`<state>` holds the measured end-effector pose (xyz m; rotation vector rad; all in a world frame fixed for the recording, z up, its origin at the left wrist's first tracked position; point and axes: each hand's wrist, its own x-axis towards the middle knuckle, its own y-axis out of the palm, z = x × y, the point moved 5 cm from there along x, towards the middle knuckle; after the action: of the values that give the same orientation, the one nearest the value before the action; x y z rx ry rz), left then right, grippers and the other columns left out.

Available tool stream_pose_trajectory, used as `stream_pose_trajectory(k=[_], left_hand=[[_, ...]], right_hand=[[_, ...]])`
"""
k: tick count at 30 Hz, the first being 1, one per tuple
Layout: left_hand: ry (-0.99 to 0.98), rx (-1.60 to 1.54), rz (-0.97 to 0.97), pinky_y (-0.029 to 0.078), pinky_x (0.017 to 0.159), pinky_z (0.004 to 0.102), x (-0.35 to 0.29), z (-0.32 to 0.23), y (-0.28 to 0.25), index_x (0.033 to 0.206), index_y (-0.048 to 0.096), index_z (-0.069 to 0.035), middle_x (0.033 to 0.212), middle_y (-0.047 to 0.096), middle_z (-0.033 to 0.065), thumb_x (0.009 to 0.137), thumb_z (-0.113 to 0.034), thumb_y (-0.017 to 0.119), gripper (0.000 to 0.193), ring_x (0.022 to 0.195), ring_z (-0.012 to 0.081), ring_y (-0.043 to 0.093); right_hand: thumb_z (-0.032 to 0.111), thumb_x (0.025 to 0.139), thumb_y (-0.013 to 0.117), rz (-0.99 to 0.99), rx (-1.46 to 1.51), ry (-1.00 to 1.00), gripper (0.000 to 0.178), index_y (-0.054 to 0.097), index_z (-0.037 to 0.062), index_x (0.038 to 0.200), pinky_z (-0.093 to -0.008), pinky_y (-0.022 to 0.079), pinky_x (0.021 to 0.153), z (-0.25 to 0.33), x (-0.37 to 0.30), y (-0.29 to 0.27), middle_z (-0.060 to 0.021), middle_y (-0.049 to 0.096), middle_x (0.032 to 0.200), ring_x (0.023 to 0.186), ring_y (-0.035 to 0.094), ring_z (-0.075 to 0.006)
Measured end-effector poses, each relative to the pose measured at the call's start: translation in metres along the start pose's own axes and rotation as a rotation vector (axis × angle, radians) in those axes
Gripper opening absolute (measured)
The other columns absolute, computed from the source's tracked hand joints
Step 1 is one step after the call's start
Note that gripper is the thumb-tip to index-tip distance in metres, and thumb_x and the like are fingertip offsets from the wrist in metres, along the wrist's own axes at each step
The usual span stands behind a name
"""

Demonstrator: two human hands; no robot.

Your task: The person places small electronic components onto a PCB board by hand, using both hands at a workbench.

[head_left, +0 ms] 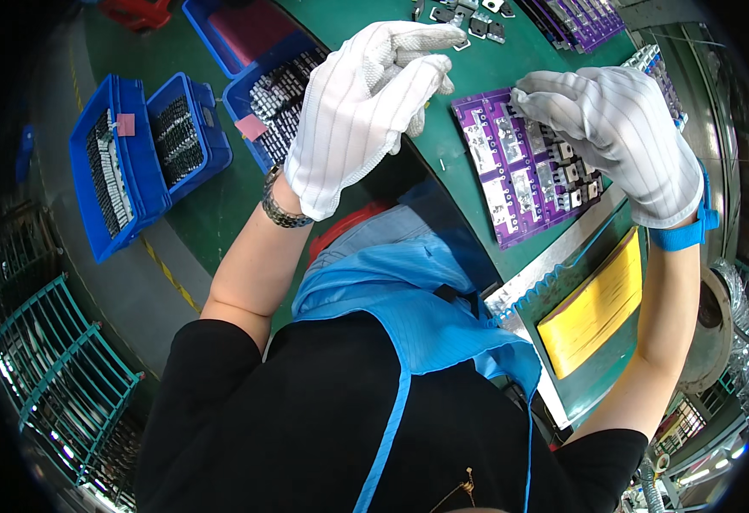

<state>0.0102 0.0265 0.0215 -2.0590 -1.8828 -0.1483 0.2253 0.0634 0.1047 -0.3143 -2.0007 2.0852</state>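
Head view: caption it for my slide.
Gloved right hand at a purple board, left hand near a blue bin.

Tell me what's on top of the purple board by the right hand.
On the purple board: pale silvery plates at left, small black components at right. The gloved right hand blocks its upper right; anything there can't be seen.

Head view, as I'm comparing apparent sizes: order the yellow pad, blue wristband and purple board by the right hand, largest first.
1. Purple board, partly hidden by the right hand
2. Yellow pad
3. Blue wristband
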Motion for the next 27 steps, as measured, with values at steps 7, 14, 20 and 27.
stream_pose_trajectory(k=[7,14,20,27], left_hand=[[0.105,0.072,0.037,0.038,0.052,0.0169,0.002,-0.006,0.003,0.133,0.069,0.000,0.094,0.076,0.0038,0.108,-0.012,0.058,0.030,0.056,0.0001,0.049],[0.203,0.179,0.006,0.038,0.052,0.0171,-0.002,-0.006,-0.004,0.135,0.069,0.000,0.093,0.076,0.0027,0.108,-0.012,0.057,0.031,0.056,-0.0002,0.048],[0.117,0.082,0.017,0.039,0.053,0.0169,0.000,-0.003,-0.001,0.135,0.068,0.000,0.093,0.075,0.0023,0.109,-0.012,0.056,0.031,0.055,0.0000,0.049],[0.126,0.091,0.006,0.040,0.053,0.0172,-0.002,-0.004,-0.003,0.136,0.068,0.001,0.094,0.075,0.0038,0.110,-0.013,0.056,0.032,0.053,0.0008,0.049]], right_hand=[[-0.007,0.073,0.075,0.016,-0.043,0.038,0.050,0.073,0.0103,0.120,-0.0403,0.059,0.076,0.008,-0.004,-0.004,-0.0110,0.076,0.122,0.096,0.075,-0.0330],[0.008,0.088,0.062,-0.002,-0.165,0.082,0.032,0.071,0.0129,0.119,-0.0394,0.057,0.082,0.006,0.003,0.008,-0.0042,0.075,0.116,0.097,0.073,-0.0282],[-0.005,0.081,0.074,-0.091,-0.085,0.144,0.046,0.073,0.0124,0.123,-0.0396,0.059,0.081,0.013,0.004,0.000,-0.0088,0.076,0.119,0.102,0.074,-0.0310],[0.004,0.089,0.079,-0.195,0.113,0.343,0.033,0.075,0.0098,0.122,-0.0391,0.060,0.087,0.016,-0.003,-0.004,-0.0108,0.076,0.117,0.104,0.075,-0.0315]])
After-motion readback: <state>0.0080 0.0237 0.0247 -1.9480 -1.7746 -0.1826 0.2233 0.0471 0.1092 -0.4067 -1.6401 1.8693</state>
